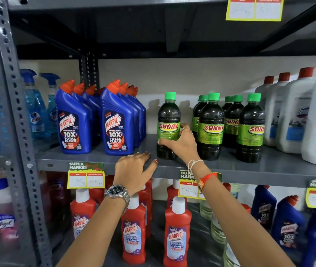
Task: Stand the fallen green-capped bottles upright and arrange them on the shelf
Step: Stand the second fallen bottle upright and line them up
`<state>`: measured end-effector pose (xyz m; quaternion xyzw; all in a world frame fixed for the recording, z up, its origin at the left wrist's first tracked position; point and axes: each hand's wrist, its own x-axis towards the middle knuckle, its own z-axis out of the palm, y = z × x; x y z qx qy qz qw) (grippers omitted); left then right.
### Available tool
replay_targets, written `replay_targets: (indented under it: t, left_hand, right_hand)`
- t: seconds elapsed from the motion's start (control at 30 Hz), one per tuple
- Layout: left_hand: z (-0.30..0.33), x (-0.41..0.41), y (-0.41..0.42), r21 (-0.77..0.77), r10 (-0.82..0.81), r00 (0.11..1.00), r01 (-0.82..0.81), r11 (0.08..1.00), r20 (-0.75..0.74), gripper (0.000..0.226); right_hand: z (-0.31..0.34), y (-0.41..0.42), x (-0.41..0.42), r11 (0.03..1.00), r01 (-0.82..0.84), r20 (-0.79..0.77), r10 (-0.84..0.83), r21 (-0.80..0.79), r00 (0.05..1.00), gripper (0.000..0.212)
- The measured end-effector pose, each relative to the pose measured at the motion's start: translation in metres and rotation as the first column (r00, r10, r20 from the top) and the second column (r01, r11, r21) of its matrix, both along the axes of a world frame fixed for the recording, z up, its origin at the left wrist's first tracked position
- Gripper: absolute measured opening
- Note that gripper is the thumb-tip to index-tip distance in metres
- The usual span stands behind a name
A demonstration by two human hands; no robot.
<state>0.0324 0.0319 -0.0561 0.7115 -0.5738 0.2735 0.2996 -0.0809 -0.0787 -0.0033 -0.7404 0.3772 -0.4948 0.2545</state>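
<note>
One dark plastic bottle with a green screw cap and a green-and-yellow SUNNY label (pixel 168 125) stands upright near the front of the grey metal shelf (pixel 99 158), and my right hand (pixel 180 143) wraps around its lower half from the right side, fingers curled over the label and thumb across the front. It stands a little apart from the five other green-capped dark bottles (pixel 230 124), which stand upright in a cluster just to its right, two rows deep. My left hand (pixel 134 170) holds nothing; it rests palm down on the shelf's front edge, just left of and below the held bottle, fingers spread and flat. A silver wristwatch (pixel 117 192) sits on my left wrist, and an orange band with white threads (pixel 203 180) circles my right. To the left of the gap stand blue Harpic bottles with orange caps (pixel 95 118); to the far right, white jugs with red caps (pixel 295 110). Yellow price tags (pixel 85 178) hang from the shelf edge.
</note>
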Motion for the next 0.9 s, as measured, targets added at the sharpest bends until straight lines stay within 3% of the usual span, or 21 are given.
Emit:
replay_targets:
  t: [0.13,0.2,0.33,0.37,0.4,0.47,0.5,0.57,0.67,0.77,0.9]
  left_hand:
    - [0.000,0.000,0.000,0.011,0.018,1.000,-0.018,1.000,-0.020,0.070]
    - [0.001,-0.001,0.000,0.030,0.020,0.999,-0.019,0.999,-0.036,0.069]
    - [0.016,-0.002,0.001,0.141,-0.006,0.970,0.042,0.989,-0.244,0.069]
    - [0.022,-0.003,-0.002,0.125,-0.077,0.921,0.134,0.983,-0.382,0.074]
    - [0.029,-0.002,-0.008,0.060,-0.177,0.818,0.250,0.966,-0.547,0.080]
    - [0.044,-0.002,-0.022,-0.108,-0.326,0.528,0.402,0.909,-0.784,0.088]
    - [0.050,-0.001,-0.029,-0.162,-0.362,0.412,0.446,0.880,-0.836,0.091]
    - [0.055,-0.003,-0.040,-0.193,-0.391,0.293,0.528,0.827,-0.873,0.089]
    - [0.052,-0.008,-0.045,-0.193,-0.398,0.242,0.586,0.787,-0.885,0.060]
    - [0.049,-0.006,-0.049,-0.212,-0.402,0.224,0.576,0.789,-0.888,0.050]
    - [0.048,-0.011,-0.051,-0.195,-0.416,0.384,0.498,0.845,-0.824,0.051]
  right_hand:
    - [-0.010,0.012,-0.011,0.997,-0.019,0.108,0.027,-0.070,0.994,0.091]
    - [-0.016,0.017,-0.026,0.988,0.035,0.183,-0.007,-0.151,0.983,0.082]
    - [-0.016,0.013,-0.068,0.944,0.190,0.205,-0.137,-0.269,0.969,0.058]
    - [-0.014,0.009,-0.077,0.934,0.225,0.192,-0.176,-0.278,0.966,0.057]
    - [-0.012,0.003,-0.084,0.928,0.250,0.171,-0.208,-0.277,0.963,0.059]
    - [-0.009,-0.005,-0.094,0.926,0.279,0.117,-0.257,-0.256,0.959,0.068]
    - [-0.008,-0.008,-0.097,0.924,0.294,0.096,-0.278,-0.247,0.956,0.073]
    - [-0.008,-0.014,-0.103,0.927,0.301,0.056,-0.296,-0.222,0.954,0.083]
    - [-0.009,-0.025,-0.109,0.983,0.177,0.005,-0.177,-0.051,0.984,0.099]
    - [-0.008,-0.029,-0.114,0.989,0.011,0.016,-0.014,0.145,1.000,0.092]
    - [-0.006,-0.028,-0.112,0.993,0.026,0.003,-0.027,0.116,1.000,0.079]
